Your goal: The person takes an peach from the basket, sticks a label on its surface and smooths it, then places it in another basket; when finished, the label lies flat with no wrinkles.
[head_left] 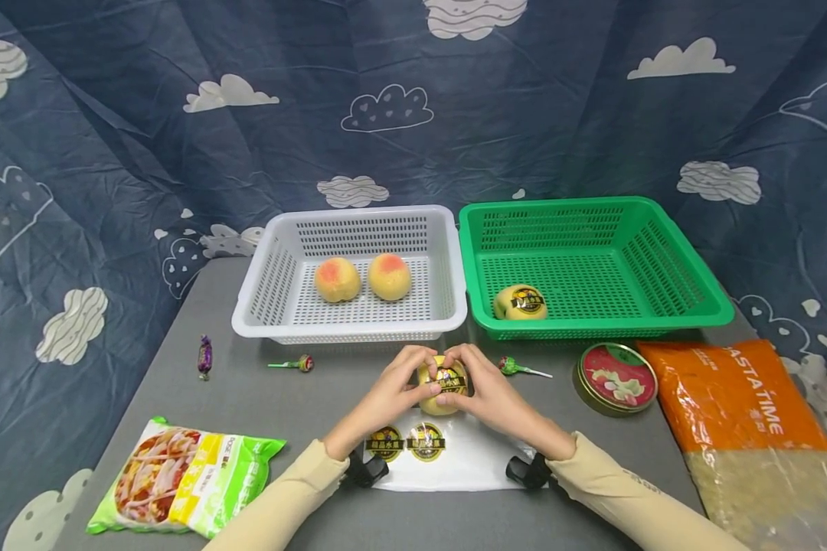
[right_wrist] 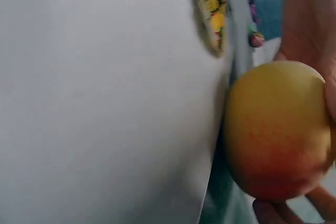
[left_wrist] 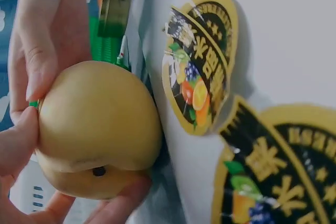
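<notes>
We've got a grey table w/ a white basket at back, L of center, 2 peaches inside, and a green basket beside it on the R, 1 labelled fruit in its near L corner. Purple candy far L; 1 lollipop in front of white basket, another lollipop just beside the R hand. Round red-topped tin + orange pasta bag on R; green/yellow food bag near L. White sticker sheet lies btw the forearms, 2 black/gold stickers showing on it. Only thing in the way we see: fingers hide parts of the held peach.

That peach is over the sheet's far edge, in front of the baskets. Round, yellow, orange-red blush on 1 side (R wrist view), crease w/ a small dark spot (L wrist view); black/gold label across its front. L hand and R hand both pinch it from opp. sides, thumbs at the label. Can't tell if it touches the sheet.
</notes>
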### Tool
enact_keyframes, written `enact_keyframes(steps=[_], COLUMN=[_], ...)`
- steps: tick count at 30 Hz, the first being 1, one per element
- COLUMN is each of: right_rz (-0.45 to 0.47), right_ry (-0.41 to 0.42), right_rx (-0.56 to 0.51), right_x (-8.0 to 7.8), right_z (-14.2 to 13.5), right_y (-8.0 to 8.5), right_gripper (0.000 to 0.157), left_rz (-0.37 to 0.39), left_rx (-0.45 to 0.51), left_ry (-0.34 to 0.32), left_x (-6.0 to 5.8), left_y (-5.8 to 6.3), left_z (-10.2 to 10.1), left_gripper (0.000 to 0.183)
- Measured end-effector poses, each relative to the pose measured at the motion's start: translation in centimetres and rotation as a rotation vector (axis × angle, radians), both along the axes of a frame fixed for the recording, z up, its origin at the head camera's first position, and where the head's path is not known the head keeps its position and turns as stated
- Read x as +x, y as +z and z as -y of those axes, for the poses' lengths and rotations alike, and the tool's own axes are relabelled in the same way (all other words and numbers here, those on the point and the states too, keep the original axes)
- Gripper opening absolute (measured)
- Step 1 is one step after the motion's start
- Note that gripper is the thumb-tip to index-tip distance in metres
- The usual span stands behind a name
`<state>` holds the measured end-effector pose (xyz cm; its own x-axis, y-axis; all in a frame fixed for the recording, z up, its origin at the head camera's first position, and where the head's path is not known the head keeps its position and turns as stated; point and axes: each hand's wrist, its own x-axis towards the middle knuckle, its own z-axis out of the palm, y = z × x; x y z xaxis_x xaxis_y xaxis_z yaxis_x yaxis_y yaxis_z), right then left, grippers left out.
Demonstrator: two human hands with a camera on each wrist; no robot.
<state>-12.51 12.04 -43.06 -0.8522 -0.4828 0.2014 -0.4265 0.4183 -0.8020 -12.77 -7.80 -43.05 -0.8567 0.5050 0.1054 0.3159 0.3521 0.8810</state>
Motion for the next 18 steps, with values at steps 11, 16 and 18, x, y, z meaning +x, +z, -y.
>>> enact_keyframes(steps=[11,16,18], right_rz=[0.504,0.545,0.574], right_ry=[0.039,-0.056,-0.074], right_rx=[-0.33,-0.357,-0.371], right_x=[-0.7,-0.8,-0.8], right_z=[-0.9,-0.6,-0.7], right_y=[-0.1,-0.2,-0.1], right_gripper=[0.03,0.024,0.022], left_rz=[0.152,0.192,0.186], left_rx=[0.146,0.163,0.156], left_ry=[-0.093,-0.083,-0.067], left_x=[-0.7,-0.3,0.0], left_y=[0.0,1.7,2.2], left_z=[0.8,0.8,0.6], left_gripper=[0.017,0.017,0.015])
